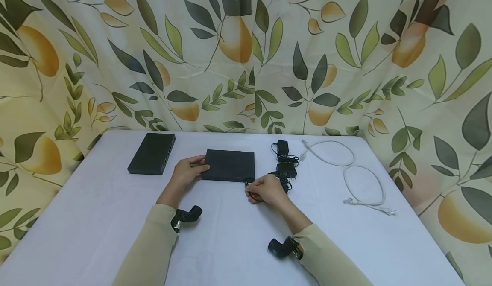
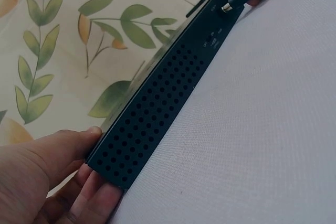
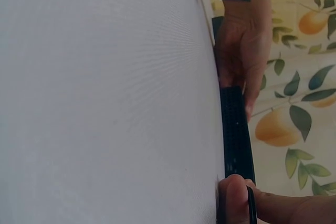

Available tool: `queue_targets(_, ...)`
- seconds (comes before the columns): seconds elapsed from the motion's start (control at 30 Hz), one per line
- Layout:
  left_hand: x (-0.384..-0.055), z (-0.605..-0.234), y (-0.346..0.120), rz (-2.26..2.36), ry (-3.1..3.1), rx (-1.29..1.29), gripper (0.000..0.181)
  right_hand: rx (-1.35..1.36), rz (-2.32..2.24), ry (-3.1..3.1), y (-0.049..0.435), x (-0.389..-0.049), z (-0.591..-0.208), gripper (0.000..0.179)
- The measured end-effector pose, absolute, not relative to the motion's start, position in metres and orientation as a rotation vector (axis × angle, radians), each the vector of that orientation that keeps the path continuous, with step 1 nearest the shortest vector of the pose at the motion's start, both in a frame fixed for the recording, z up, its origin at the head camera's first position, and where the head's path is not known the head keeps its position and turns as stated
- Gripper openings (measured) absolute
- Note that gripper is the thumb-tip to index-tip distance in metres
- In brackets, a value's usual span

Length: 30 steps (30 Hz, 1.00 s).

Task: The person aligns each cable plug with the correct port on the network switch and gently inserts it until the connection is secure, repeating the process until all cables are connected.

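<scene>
A flat black network switch [image 1: 228, 165] lies near the middle of the table, its vented side [image 2: 142, 114] toward me. My left hand [image 1: 187, 171] grips its left end, thumb over the top edge and fingers under it in the left wrist view. Between thumb and fingers, my right hand [image 1: 266, 190] pinches the black barrel plug [image 2: 233, 2] of a power cable. The plug's metal tip is right by the side's right end, close to small printed labels. In the right wrist view the right hand's fingers [image 3: 234, 195] hide the plug.
A second black box [image 1: 150, 153] with a row of ports along its right side lies to the left. Black power adapters [image 1: 286, 168] with bundled cords lie just beyond my right hand. Two white network cables [image 1: 365, 183] are coiled at the right. A patterned curtain [image 1: 215, 64] hangs behind the table.
</scene>
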<state>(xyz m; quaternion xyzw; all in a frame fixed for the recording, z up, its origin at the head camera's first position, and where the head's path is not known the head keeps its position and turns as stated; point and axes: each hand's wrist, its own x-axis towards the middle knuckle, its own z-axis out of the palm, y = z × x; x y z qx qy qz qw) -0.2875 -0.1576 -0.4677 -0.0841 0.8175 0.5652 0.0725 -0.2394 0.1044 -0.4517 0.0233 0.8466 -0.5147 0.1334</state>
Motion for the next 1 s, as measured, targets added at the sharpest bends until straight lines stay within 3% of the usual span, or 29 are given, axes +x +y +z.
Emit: queue_targets(1.0, -0.2881, -0.4691, -0.1589, 1.716, 2.443, -0.251, 0.053, 0.077, -1.556, 2.488, 0.0968, -0.2341, -0.4522, 0.009)
